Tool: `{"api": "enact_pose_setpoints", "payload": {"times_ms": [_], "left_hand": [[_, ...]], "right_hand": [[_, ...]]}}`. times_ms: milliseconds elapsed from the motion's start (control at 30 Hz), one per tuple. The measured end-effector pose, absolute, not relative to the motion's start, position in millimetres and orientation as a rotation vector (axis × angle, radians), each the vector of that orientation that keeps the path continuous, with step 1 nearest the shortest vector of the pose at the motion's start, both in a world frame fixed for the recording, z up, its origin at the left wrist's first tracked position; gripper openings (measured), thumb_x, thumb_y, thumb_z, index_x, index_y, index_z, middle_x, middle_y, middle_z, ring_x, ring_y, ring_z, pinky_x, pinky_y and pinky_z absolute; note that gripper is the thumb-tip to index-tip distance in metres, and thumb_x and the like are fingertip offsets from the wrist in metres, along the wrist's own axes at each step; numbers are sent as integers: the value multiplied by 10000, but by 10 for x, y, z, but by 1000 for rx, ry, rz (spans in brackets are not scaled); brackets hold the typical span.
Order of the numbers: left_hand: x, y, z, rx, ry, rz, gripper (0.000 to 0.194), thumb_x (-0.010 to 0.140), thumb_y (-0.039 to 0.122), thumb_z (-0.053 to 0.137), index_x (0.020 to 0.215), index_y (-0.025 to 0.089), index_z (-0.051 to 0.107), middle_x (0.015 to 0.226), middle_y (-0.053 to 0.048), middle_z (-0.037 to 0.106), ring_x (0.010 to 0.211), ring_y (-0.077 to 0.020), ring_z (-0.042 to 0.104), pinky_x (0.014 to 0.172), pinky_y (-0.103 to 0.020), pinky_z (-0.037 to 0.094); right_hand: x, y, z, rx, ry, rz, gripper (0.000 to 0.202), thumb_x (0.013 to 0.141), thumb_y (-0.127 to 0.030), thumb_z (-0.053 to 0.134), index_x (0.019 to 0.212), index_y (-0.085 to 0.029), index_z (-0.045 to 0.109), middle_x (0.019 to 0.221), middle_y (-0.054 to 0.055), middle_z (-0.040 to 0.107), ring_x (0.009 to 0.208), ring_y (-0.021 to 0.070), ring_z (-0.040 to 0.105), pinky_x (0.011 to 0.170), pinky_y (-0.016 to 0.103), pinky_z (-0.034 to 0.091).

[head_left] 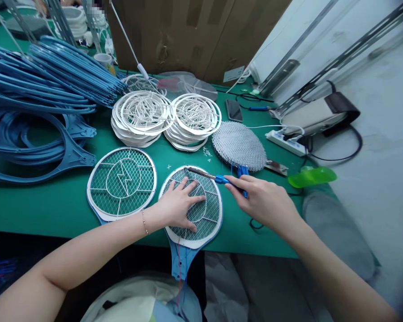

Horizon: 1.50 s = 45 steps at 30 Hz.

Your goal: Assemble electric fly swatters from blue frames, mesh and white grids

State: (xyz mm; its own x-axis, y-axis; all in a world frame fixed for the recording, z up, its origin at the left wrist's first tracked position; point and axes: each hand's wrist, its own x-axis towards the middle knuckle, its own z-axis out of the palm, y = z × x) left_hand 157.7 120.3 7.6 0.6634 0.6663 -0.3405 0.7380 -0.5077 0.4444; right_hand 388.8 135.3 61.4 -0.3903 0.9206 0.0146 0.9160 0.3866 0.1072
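Note:
My left hand (pixel 177 203) lies with fingers spread on the mesh of a blue and white electric fly swatter head (pixel 212 214), pressing flat near its middle. From the swatter's blue neck (pixel 184 264), a red and a blue wire hang over the table edge. My right hand (pixel 260 197) is closed around the blue handle of a soldering iron (pixel 201 173). Its dark tip meets the white frame's top edge or hovers just over it; contact is hard to tell. To the left lies a second swatter head (pixel 122 183) with a lightning-bolt pattern.
Stacked white rings (pixel 143 118) and more white rings (pixel 195 120) stand behind the swatters. Blue frames (pixel 40 80) pile up at left. A round stack of metal mesh (pixel 238 145), a phone (pixel 234 110), a power strip (pixel 285 142) and a green plastic piece (pixel 312 177) lie rightward.

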Motion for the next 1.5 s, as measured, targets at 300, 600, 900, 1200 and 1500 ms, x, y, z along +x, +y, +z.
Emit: {"api": "enact_pose_setpoints", "payload": {"times_ms": [300,600,900,1200,1500], "left_hand": [[1575,1209,60,2309,1086,-158,1041,692,679,781,1565,332,330,1689,-111,36,1525,-449,13,1165,-696,160],[1573,1207,70,2318,1076,-158,1028,704,677,772,1564,319,337,1687,-125,42,1524,-450,15,1163,-695,162],[1561,1209,13,2303,1074,-123,1026,704,696,757,1564,327,335,1689,-103,27,1524,-450,-15,1160,-710,134],[1556,1208,34,2306,1073,-150,1019,716,703,743,1568,338,319,1691,-100,30,1526,-442,-30,1162,-704,134],[1565,1212,82,2297,1071,-176,1014,720,687,757,1568,347,317,1695,-82,10,1526,-450,-28,1172,-698,108]], "right_hand": [[3920,1455,619,1599,2551,-169,385,1003,-383,439,1225,-217,706,872,64,717,715,192,647,512,263,331],[3916,1678,739,1285,2615,-237,334,996,-316,431,1130,-167,698,793,75,696,592,153,589,510,257,330],[3800,1671,831,1213,2510,-195,304,976,-295,433,1057,-135,679,723,71,657,519,148,524,452,271,247],[3839,1611,792,1365,2572,-179,307,980,-320,450,1050,-166,706,803,82,712,623,179,628,505,258,365],[4849,266,819,1838,2643,-442,319,1008,-466,439,1137,-258,643,824,47,748,539,212,675,409,276,469]]}}
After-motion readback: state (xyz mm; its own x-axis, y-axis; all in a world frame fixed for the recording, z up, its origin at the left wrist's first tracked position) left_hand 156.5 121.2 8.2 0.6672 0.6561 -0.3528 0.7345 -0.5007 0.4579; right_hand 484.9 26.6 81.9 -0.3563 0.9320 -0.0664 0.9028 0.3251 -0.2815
